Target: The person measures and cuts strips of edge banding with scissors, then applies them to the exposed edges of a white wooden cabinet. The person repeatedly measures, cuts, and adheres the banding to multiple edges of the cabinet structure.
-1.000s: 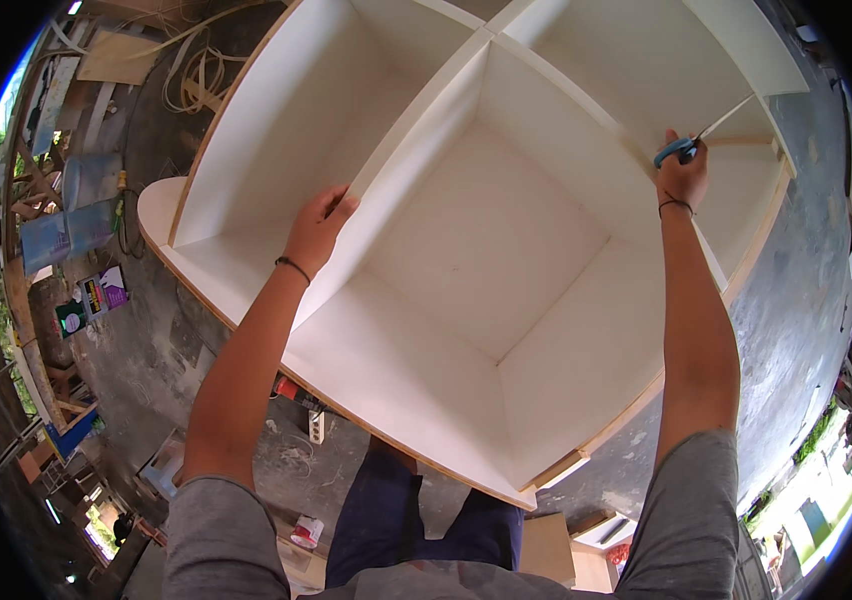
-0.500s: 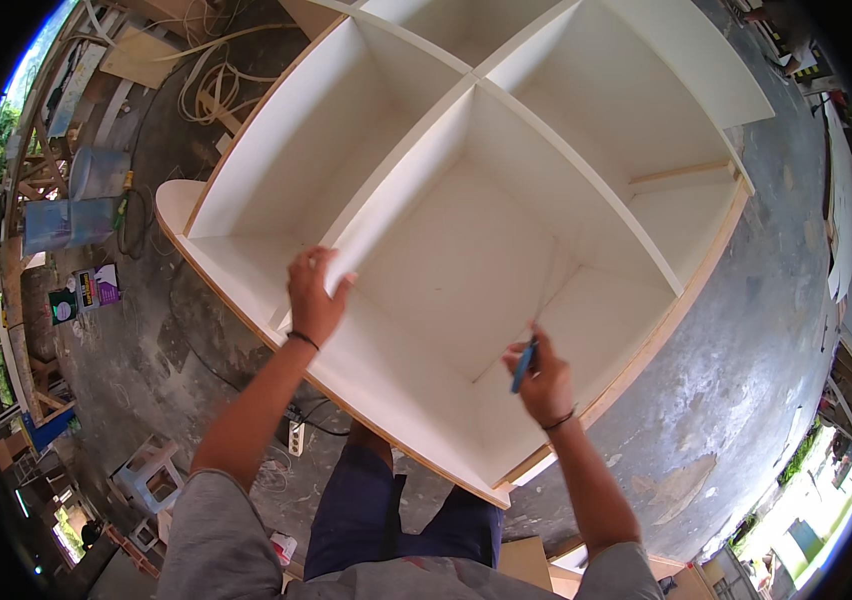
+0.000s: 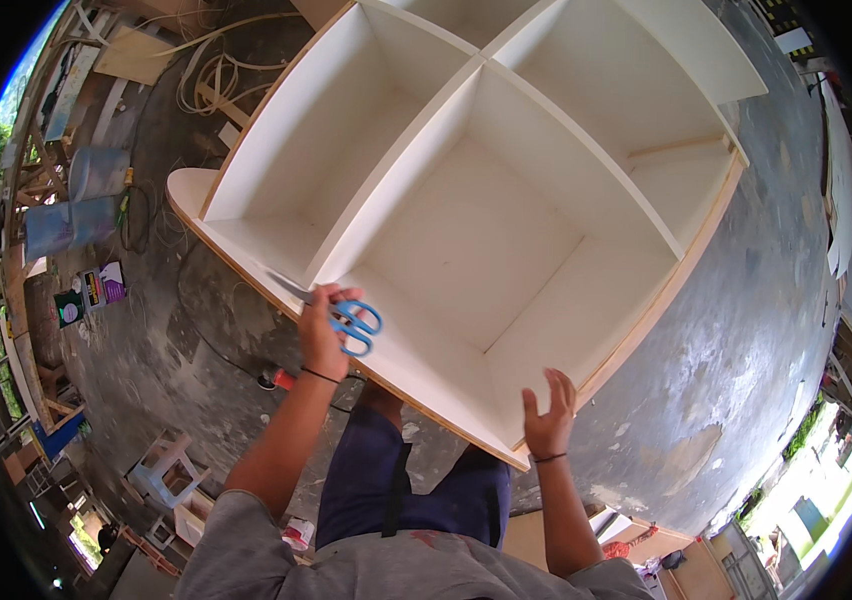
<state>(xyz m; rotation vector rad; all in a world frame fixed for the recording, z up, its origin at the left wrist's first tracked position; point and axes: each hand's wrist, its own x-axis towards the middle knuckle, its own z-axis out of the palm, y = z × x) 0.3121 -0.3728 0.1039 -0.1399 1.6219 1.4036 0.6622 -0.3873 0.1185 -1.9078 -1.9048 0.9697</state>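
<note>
My left hand [image 3: 324, 328] is closed on a pair of scissors with blue handles [image 3: 362, 328]. The metal blades point away to the upper left, over the front edge of a white cabinet [image 3: 396, 345] that lies with its open compartments facing up. My right hand [image 3: 548, 415] holds nothing, fingers spread, near the cabinet's right front corner; whether it touches the wood-coloured edge I cannot tell. White dividers [image 3: 486, 60] cross inside the cabinet.
Coiled pale strips [image 3: 216, 80] lie on the floor at the far left. Blue translucent tubs [image 3: 71, 225] and small tins [image 3: 96, 290] stand along the left. A red-tipped tool [image 3: 281, 379] with a dark cord lies by my legs. Bare concrete floor [image 3: 706, 370] stretches right.
The blue-handled scissors have passed from my right hand to my left. My right hand has moved back toward me and opened. The cabinet appears slightly shifted in view.
</note>
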